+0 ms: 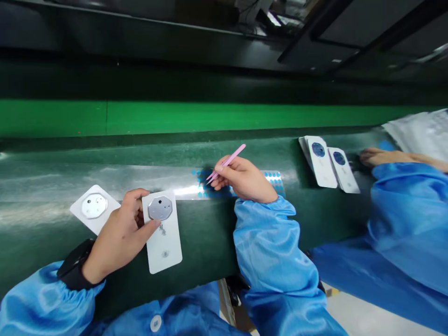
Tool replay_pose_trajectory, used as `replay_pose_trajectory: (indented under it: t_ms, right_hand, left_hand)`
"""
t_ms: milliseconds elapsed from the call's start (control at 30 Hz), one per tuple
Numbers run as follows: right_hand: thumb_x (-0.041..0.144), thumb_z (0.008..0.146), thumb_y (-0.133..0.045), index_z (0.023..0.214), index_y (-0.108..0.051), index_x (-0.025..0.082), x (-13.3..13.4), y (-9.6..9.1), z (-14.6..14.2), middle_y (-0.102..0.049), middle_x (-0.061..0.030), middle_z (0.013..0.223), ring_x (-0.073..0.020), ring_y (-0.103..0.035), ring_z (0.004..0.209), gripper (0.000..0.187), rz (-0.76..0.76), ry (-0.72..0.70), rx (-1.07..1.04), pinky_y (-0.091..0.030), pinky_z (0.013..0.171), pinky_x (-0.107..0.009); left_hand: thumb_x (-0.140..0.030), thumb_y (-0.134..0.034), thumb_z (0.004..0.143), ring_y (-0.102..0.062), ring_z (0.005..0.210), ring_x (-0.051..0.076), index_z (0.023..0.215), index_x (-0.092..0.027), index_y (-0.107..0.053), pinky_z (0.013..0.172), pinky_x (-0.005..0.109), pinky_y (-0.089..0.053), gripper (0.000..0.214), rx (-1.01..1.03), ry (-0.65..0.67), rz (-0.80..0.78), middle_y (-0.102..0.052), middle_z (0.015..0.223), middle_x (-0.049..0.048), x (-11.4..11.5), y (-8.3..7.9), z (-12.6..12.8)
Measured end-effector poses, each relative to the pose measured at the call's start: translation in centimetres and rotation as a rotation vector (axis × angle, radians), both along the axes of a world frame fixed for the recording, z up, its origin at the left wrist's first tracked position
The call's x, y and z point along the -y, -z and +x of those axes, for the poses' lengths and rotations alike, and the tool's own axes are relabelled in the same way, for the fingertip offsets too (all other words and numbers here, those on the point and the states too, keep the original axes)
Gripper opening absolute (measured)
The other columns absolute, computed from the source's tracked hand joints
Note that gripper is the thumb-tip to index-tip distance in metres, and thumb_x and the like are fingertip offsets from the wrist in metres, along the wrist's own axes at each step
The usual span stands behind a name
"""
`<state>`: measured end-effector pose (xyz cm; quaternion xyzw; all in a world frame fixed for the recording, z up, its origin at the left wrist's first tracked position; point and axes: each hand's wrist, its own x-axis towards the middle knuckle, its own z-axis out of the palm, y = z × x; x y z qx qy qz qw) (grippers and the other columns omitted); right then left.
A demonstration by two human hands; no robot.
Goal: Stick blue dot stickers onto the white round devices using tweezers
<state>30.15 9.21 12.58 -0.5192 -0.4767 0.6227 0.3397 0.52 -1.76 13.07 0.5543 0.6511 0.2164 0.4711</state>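
My left hand (122, 231) grips a white phone back cover (164, 247) by its left edge, thumb on the front. Near its top is a silvery octagonal camera plate (160, 208) with dark holes. Pink tweezers (229, 159) are pinched in my right hand (245, 177), tips pointing down and left. Those tips hover over a clear sheet (154, 173) dotted with small blue round stickers (273, 176), partly hidden by the hand. Another white cover (91, 209) with a silvery plate lies left of my left hand, partly behind it.
Two stacks of white covers with dark blue round plates (318, 150) sit on the green mat (206, 238) to the right. Beyond them are a co-worker's hand (385, 157) and blue sleeve (406, 200), beside white wrapping (423, 133). A green ledge (196, 116) runs along the back.
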Motion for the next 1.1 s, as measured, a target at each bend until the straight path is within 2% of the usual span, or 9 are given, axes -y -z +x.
replay_pose_trajectory:
  t_ms: [167,300,367,433,500,567,667,900,1100]
  right_hand:
    - [0.042,0.079,-0.090,0.083,-0.061,0.020,-0.5,0.4,-1.5,-0.073,-0.0014,0.070,-0.0152,-0.073,0.063,0.037,0.006,0.016,-0.021,-0.064,0.061,-0.025]
    - [0.023,0.091,-0.079,0.081,-0.059,0.019,-1.7,-0.5,-3.0,-0.072,-0.0008,0.068,-0.0124,-0.070,0.060,0.023,0.035,0.075,0.039,-0.060,0.056,-0.020]
    - [0.016,0.094,-0.073,0.079,-0.059,0.018,-2.5,-0.9,-3.5,-0.071,-0.0009,0.066,-0.0119,-0.069,0.057,0.021,0.019,0.044,0.094,-0.058,0.052,-0.018]
    - [0.012,0.095,-0.070,0.077,-0.059,0.017,-3.3,-1.0,-3.8,-0.069,-0.0004,0.062,-0.0117,-0.067,0.054,0.022,-0.016,-0.009,0.137,-0.056,0.049,-0.018]
    - [0.012,0.094,-0.072,0.075,-0.059,0.017,-3.8,-0.6,-3.8,-0.068,-0.0001,0.061,-0.0115,-0.067,0.053,0.023,-0.046,-0.040,0.141,-0.055,0.047,-0.017]
    - [0.016,0.093,-0.075,0.077,-0.059,0.018,-4.1,0.0,-3.5,-0.070,-0.0007,0.063,-0.0117,-0.068,0.055,0.023,-0.066,-0.042,0.112,-0.056,0.048,-0.017]
    - [0.022,0.091,-0.079,0.078,-0.058,0.018,-4.1,0.6,-3.0,-0.071,-0.0012,0.064,-0.0125,-0.069,0.056,0.025,-0.076,-0.044,0.083,-0.057,0.049,-0.018]
    - [0.030,0.087,-0.082,0.079,-0.060,0.019,-3.7,0.8,-2.6,-0.071,-0.0014,0.065,-0.0142,-0.070,0.059,0.026,-0.047,-0.068,0.067,-0.059,0.052,-0.021]
    - [0.022,0.090,-0.078,0.078,-0.059,0.018,-4.0,0.9,-2.9,-0.071,-0.0016,0.066,-0.0129,-0.069,0.057,0.023,-0.056,-0.052,0.064,-0.058,0.051,-0.019]
  left_hand:
    - [-0.061,-0.063,0.077,-0.076,0.078,0.029,0.126,-0.027,-0.041,0.064,0.039,-0.058,0.063,0.128,0.032,-0.012,-0.078,0.086,0.0028,-1.1,-0.1,0.5]
    - [-0.067,-0.058,0.075,-0.074,0.073,0.030,0.123,-0.027,-0.045,0.061,0.040,-0.055,0.064,-0.036,0.122,0.065,-0.078,0.088,0.0033,-3.4,0.0,1.3]
    - [-0.065,-0.055,0.076,-0.074,0.083,0.033,0.121,-0.028,-0.050,0.068,0.044,-0.056,0.058,-0.148,0.178,0.164,-0.078,0.098,0.0068,-4.5,0.3,1.5]
    - [-0.062,-0.052,0.081,-0.072,0.105,0.037,0.117,-0.027,-0.055,0.084,0.050,-0.058,0.050,-0.220,0.232,0.307,-0.077,0.109,0.0112,-5.0,0.9,1.4]
    - [-0.060,-0.051,0.086,-0.065,0.122,0.040,0.114,-0.025,-0.060,0.099,0.056,-0.055,0.046,-0.281,0.274,0.447,-0.075,0.115,0.0147,-5.1,1.8,1.2]
    - [-0.058,-0.050,0.090,-0.060,0.129,0.042,0.113,-0.025,-0.066,0.102,0.060,-0.052,0.043,-0.349,0.301,0.537,-0.073,0.121,0.0165,-4.8,2.7,1.0]
    - [-0.054,-0.048,0.095,-0.057,0.131,0.044,0.113,-0.027,-0.071,0.097,0.061,-0.051,0.040,-0.414,0.333,0.582,-0.073,0.128,0.0151,-4.2,3.4,0.9]
    - [-0.053,-0.045,0.098,-0.062,0.124,0.042,0.111,-0.029,-0.075,0.089,0.056,-0.051,0.041,-0.430,0.363,0.660,-0.077,0.118,0.0130,-4.0,3.5,1.1]
    - [-0.055,-0.044,0.098,-0.062,0.124,0.045,0.109,-0.026,-0.076,0.088,0.059,-0.051,0.044,-0.421,0.379,0.649,-0.078,0.118,0.0149,-4.2,3.3,1.0]
